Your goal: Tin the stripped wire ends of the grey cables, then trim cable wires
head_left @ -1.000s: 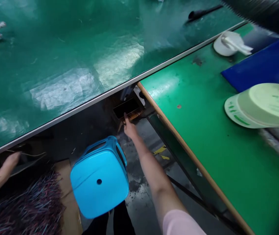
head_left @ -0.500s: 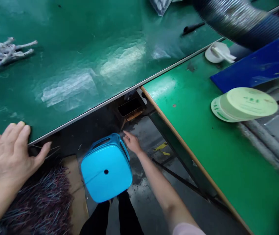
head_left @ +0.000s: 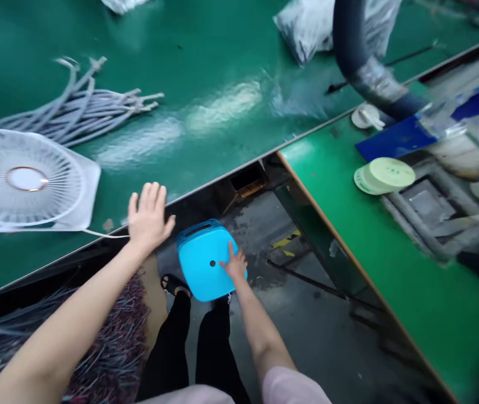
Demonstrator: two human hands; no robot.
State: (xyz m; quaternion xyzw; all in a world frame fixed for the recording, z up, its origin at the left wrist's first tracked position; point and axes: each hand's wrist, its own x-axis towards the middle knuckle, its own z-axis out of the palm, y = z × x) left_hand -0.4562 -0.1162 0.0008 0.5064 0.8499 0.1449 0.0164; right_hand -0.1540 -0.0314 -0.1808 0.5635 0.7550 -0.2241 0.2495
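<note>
My left hand (head_left: 149,216) rests with fingers stretched and spread at the front edge of the dark green table (head_left: 206,134), holding nothing. Near it, a white fan (head_left: 65,185) with a round ribbed grille lies on the table, and its cord runs past my wrist. Lower down, a bright blue plastic stool (head_left: 201,275) with a small hole in its seat stands at my feet. My right hand (head_left: 236,262) is over the right side of the seat, thumb and fingers apart. Some of its fingers extend towards the seat's edge; whether they press on it I cannot tell.
Grey cables (head_left: 83,115) lie behind the fan. Many cut wires (head_left: 117,336) are heaped at lower left. A lighter green bench (head_left: 349,224) on the right bears a pale green tub (head_left: 385,175), a blue panel (head_left: 395,140) and a flexible hose (head_left: 351,45).
The view has shifted left and backed away, bringing the fan into sight. My right hand has moved from beside the stool to over its seat. My left hand stays by the table edge.
</note>
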